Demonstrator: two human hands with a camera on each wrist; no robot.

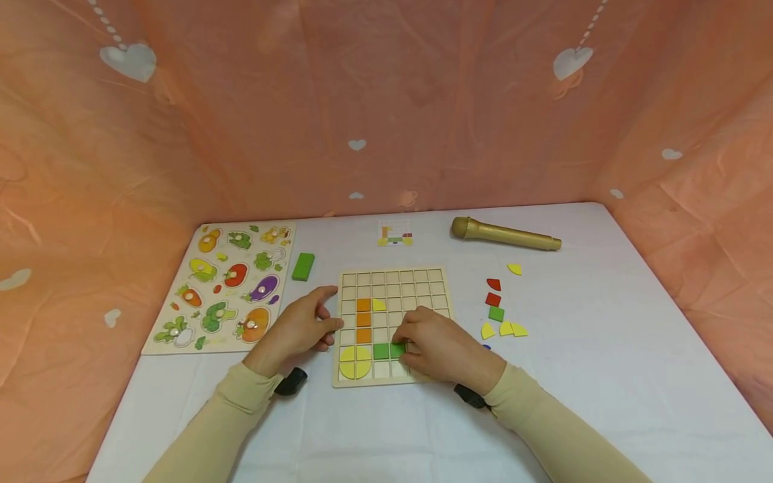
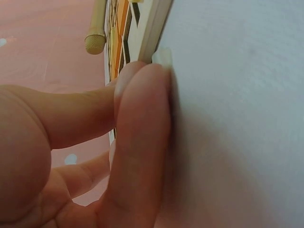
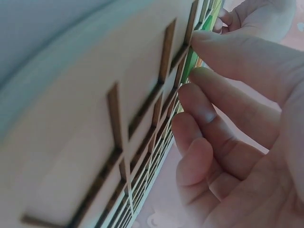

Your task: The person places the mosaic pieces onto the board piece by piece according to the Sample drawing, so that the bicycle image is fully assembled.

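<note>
A wooden grid board [image 1: 386, 275] lies flat on the white table. Three orange squares [image 1: 364, 320] stand in a column on it, beside a yellow quarter circle [image 1: 378, 305]. Below them, yellow quarter circles [image 1: 355, 363] form a full disc, with a green square [image 1: 381, 351] to its right. My right hand [image 1: 443, 349] reaches over the board, thumb and index finger on a second green square [image 3: 191, 65] in its cell; the other fingers bend loosely. My left hand [image 1: 302, 327] touches the board's left edge, index finger extended; in the left wrist view, fingertips meet the rim.
Loose red, green and yellow pieces [image 1: 496, 313] lie right of the board, with a bit of blue near my right wrist. A gold microphone [image 1: 507, 235] and a small pattern card [image 1: 395, 233] lie behind. Leftward are a green block [image 1: 304, 267] and a vegetable puzzle [image 1: 226, 335].
</note>
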